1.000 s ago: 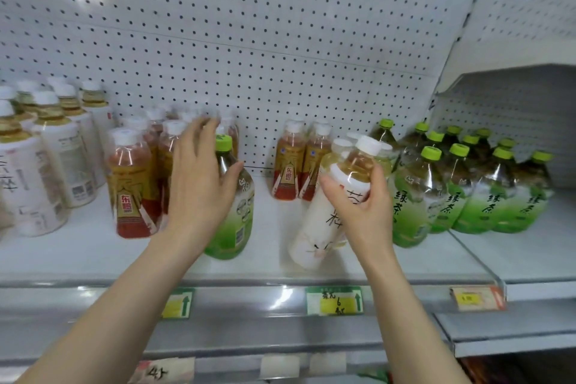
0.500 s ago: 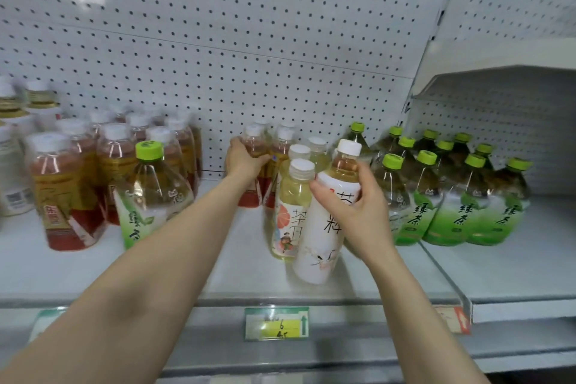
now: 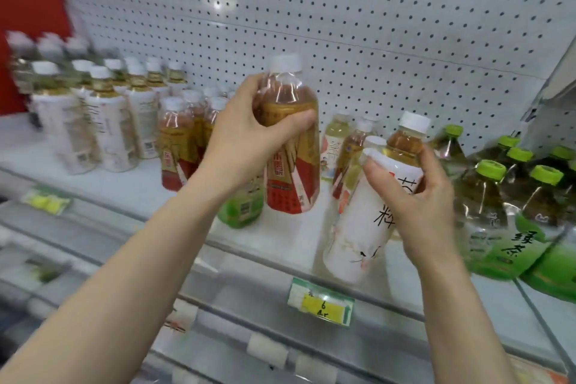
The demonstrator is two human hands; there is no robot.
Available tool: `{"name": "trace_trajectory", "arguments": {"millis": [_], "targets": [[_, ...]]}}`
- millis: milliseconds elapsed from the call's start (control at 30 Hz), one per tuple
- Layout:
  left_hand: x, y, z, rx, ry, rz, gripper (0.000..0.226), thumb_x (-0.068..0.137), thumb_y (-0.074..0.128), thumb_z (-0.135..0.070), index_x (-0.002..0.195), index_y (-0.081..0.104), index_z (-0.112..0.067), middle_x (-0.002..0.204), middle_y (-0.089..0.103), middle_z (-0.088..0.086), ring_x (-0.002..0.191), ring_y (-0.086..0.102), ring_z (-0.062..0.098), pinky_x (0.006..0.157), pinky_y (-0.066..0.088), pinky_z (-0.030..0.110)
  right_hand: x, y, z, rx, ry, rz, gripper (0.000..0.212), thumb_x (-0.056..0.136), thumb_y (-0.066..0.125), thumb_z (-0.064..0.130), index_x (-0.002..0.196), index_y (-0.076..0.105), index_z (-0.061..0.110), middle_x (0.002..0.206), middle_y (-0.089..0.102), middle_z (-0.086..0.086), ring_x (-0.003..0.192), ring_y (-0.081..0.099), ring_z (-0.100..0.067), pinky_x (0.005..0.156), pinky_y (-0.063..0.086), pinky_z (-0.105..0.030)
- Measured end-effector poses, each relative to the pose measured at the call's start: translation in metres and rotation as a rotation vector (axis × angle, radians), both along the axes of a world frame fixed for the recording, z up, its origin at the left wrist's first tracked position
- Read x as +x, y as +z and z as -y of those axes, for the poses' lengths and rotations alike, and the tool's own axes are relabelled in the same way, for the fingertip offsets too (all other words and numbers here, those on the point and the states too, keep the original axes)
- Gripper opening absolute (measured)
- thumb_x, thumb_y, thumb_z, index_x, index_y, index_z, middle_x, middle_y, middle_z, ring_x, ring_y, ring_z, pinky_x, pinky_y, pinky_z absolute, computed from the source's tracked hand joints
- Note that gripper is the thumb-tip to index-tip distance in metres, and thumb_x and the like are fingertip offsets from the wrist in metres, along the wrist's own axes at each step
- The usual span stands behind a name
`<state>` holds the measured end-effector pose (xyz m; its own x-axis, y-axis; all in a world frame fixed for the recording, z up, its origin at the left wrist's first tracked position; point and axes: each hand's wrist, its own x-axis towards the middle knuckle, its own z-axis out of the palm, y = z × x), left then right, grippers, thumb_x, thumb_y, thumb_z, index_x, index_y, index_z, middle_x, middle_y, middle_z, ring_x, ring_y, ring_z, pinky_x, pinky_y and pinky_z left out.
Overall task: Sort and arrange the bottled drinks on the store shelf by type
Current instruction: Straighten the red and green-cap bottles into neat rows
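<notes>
1. The left hand [image 3: 249, 134] is wrapped around the shoulder of a clear plastic bottle of amber tea with a red-and-gold label and white cap [image 3: 291, 146], lifted clear of the white metal shelf [image 3: 131, 187].
2. The right hand [image 3: 420, 196] clasps a white-sleeved plastic bottle with black brush lettering and a white cap [image 3: 367, 221] by its upper body, tilted toward 1 o'clock at the shelf's front edge.
3. Both look full, so likely weighty; the film labels may be slick, and the stiffer shoulder seems the safer hold.
4. At 9 o'clock stand matching red-labelled bottles [image 3: 174, 146] and, beyond, white-sleeved ones [image 3: 106, 121].
5. At 3 o'clock, green-capped green tea bottles [image 3: 486, 212] cluster.
</notes>
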<state>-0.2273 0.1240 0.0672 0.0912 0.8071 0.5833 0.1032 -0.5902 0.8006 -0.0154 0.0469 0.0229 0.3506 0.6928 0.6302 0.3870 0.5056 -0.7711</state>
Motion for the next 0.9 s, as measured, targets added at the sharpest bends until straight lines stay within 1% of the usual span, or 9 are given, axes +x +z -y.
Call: {"name": "trace_trajectory", "arguments": {"millis": [167,300,433,500,600,633,733,833,900], "targets": [[-0.074,-0.020,0.014,-0.042,0.182,0.047,0.073,0.063,0.079,-0.057,0.123,0.057,-0.022,0.108,0.071,-0.007,0.096,0.069,0.012,0.074,0.057,0.036,-0.044,-0.010,-0.019,0.044,0.042,-0.016,0.038,0.075,0.081,0.046,0.106,0.064,0.032,0.098,0.073,0.013,0.086,0.070,-0.006,0.071,0.057,-0.025],[-0.110,-0.045,-0.006,-0.083,0.288,0.040,0.068,0.063,0.081,-0.050,0.122,0.058,-0.025,0.111,0.070,-0.010,0.100,0.068,0.009,0.088,0.057,0.044,-0.065,-0.017,-0.041,0.050,-0.011,0.019,0.048,0.075,0.082,0.047,0.114,0.060,0.029,0.099,0.070,0.019,0.087,0.068,0.001,0.071,0.051,-0.014],[-0.117,-0.062,-0.037,-0.127,0.271,-0.003,0.073,0.060,0.081,-0.052,0.125,0.056,-0.029,0.113,0.069,-0.011,0.100,0.067,0.008,0.089,0.057,0.044,-0.076,-0.033,-0.066,-0.060,-0.106,0.073,0.064,0.073,0.079,0.057,0.127,0.054,0.034,0.109,0.067,0.024,0.098,0.064,0.004,0.084,0.054,-0.030],[-0.117,-0.069,-0.052,-0.134,0.233,-0.043,0.079,0.058,0.080,-0.056,0.129,0.054,-0.031,0.116,0.068,-0.011,0.103,0.066,0.010,0.091,0.056,0.045,-0.079,-0.043,-0.081,-0.133,-0.138,0.079,0.075,0.074,0.076,0.062,0.137,0.047,0.034,0.122,0.066,0.018,0.112,0.062,-0.005,0.097,0.052,-0.042],[-0.118,-0.078,-0.068,-0.142,0.187,-0.116,0.082,0.057,0.078,-0.059,0.130,0.052,-0.033,0.117,0.067,-0.012,0.104,0.065,0.008,0.092,0.055,0.044,-0.084,-0.048,-0.109,-0.226,-0.141,0.081,0.083,0.078,0.072,0.062,0.147,0.036,0.032,0.141,0.056,0.008,0.128,0.053,-0.013,0.108,0.043,-0.045],[-0.119,-0.081,-0.073,-0.145,0.177,-0.119,0.080,0.057,0.078,-0.058,0.129,0.052,-0.035,0.115,0.067,-0.015,0.102,0.064,0.005,0.092,0.055,0.043,-0.086,-0.046,-0.119,-0.226,-0.141,0.076,0.079,0.080,0.073,0.057,0.146,0.037,0.032,0.140,0.056,0.008,0.126,0.053,-0.011,0.108,0.043,-0.042],[-0.123,-0.090,-0.085,-0.153,0.174,-0.138,0.074,0.062,0.081,-0.054,0.127,0.051,-0.035,0.113,0.065,-0.015,0.099,0.063,0.004,0.089,0.055,0.043,-0.092,-0.040,-0.151,-0.198,-0.120,0.063,0.055,0.084,0.076,0.039,0.128,0.042,0.039,0.118,0.062,0.016,0.106,0.058,0.002,0.098,0.048,-0.033],[-0.125,-0.096,-0.094,-0.151,0.166,-0.148,0.075,0.068,0.080,-0.048,0.134,0.047,-0.034,0.120,0.062,-0.008,0.100,0.061,0.005,0.088,0.054,0.039,-0.095,-0.035,-0.179,-0.222,-0.119,0.087,0.052,0.084,0.078,0.035,0.124,0.045,0.034,0.106,0.053,0.026,0.103,0.057,-0.003,0.094,0.046,-0.031],[-0.123,-0.098,-0.097,-0.138,0.150,-0.146,0.071,0.072,0.080,-0.042,0.133,0.046,-0.033,0.120,0.062,-0.008,0.099,0.060,0.002,0.087,0.053,0.036,-0.095,-0.030,-0.187,-0.242,-0.117,0.108,0.054,0.086,0.075,0.037,0.131,0.047,0.025,0.106,0.051,0.026,0.100,0.053,0.010,0.088,0.043,-0.023]]}}
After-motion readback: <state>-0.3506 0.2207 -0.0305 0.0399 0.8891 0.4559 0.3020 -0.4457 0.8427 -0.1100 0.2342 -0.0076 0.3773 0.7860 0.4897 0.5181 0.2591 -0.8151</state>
